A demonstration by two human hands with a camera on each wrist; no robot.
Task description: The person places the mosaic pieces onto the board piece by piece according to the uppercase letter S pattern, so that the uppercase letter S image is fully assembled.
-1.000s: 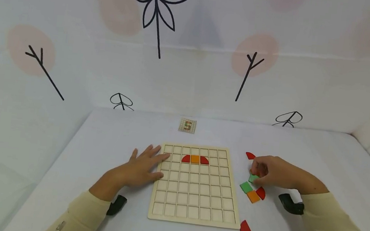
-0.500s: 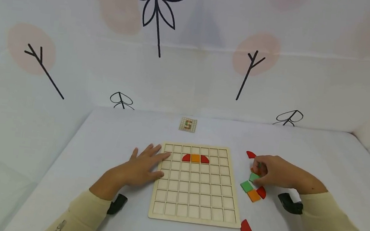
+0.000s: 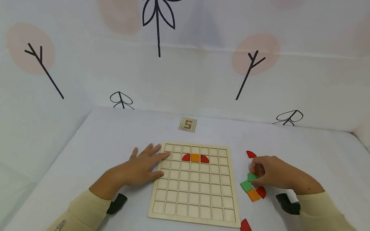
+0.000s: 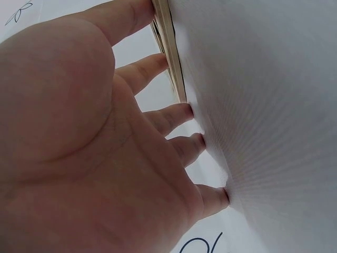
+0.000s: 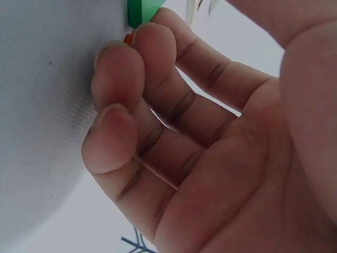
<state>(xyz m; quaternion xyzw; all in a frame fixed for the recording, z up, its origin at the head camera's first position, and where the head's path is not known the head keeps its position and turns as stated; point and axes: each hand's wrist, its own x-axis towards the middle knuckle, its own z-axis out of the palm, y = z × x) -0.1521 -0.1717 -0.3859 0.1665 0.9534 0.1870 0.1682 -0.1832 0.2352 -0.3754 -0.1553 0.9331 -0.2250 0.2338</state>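
Note:
My left hand (image 3: pixel 140 167) lies spread at the left edge of a pale wooden grid board (image 3: pixel 194 222). Its index finger and thumb touch the board's edge; the other fingertips rest on the white tabletop. Right of the board, my right hand (image 3: pixel 275 173) pinches a green tile (image 3: pixel 251 177) between thumb and fingertips, low at the table. In the right wrist view the green tile (image 5: pixel 141 11) shows at the index fingertip, its far part out of frame. A bit of orange (image 5: pixel 128 39) peeks from behind the curled fingers. Another green tile (image 3: pixel 246 186) lies just below.
The board's second row holds an orange square (image 3: pixel 195 158) between two red quarter-round tiles (image 3: pixel 186 157). Near my right hand lie an orange tile (image 3: pixel 253 195) and red tiles (image 3: pixel 261 192). One red tile (image 3: pixel 245 226) touches the board's lower right corner. A small pattern card (image 3: pixel 187 124) lies behind the board.
The green tile at my right fingertips has shifted slightly left, and my right hand and wrist have moved a little left too. My left hand has stayed in place.

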